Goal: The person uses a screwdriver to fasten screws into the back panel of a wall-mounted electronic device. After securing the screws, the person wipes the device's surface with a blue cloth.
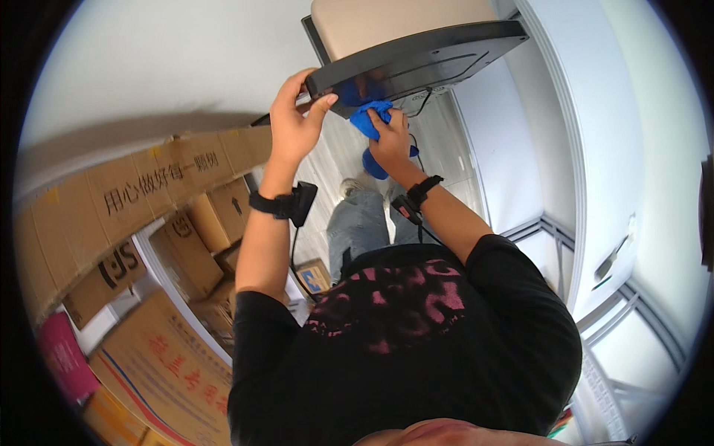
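Observation:
In front of me is a wide black panel [439, 63] with a glossy face, and a beige, rounded body [401, 26] rises behind it. My left hand [296, 123] grips the panel's left corner, its thumb on the near face and the other fingers curled round the edge. A crumpled blue cloth [366, 123] is pinched in my right hand [392, 141]. The cloth touches or nearly touches the panel's lower edge, right of my left hand. Below that hand shows another blue item [375, 165], partly hidden, whose kind I cannot make out.
Cardboard boxes [178, 253] crowd shelving on the left, below a long cardboard strip [141, 178]. A black cable [422, 104] hangs beneath the panel. White partitions with metal framing [554, 223] stand on the right. A small box [312, 279] lies by my legs on the pale floor [450, 167].

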The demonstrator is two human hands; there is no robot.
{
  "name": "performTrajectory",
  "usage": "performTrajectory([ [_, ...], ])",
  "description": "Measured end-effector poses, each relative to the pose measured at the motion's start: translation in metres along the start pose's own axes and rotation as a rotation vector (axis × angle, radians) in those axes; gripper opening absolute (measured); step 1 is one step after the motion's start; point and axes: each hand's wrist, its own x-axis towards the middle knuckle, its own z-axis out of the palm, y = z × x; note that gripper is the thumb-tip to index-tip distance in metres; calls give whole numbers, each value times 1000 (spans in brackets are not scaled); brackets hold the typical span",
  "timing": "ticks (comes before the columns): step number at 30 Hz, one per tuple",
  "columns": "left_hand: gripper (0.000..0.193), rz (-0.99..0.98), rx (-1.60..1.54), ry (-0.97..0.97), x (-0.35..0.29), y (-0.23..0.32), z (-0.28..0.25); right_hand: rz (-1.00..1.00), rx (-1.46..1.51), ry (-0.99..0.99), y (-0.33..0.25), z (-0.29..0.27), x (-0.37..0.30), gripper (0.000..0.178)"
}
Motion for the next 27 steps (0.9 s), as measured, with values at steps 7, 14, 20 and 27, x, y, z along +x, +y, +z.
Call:
performTrajectory([
  [7,46,4,-79,-93,-19,-88,4,48,-49,-90,10,-11,-21,64],
  [14,40,42,-10,-210,-35,-185,33,-79,-69,154,21,12,-13,64],
  [20,25,405,87,-69,-31,-235,65,-319,-56,362,52,82,-25,55],
  [27,50,558,-117,25,-22,-311,89,-520,-11,622,91,120,-14,53],
])
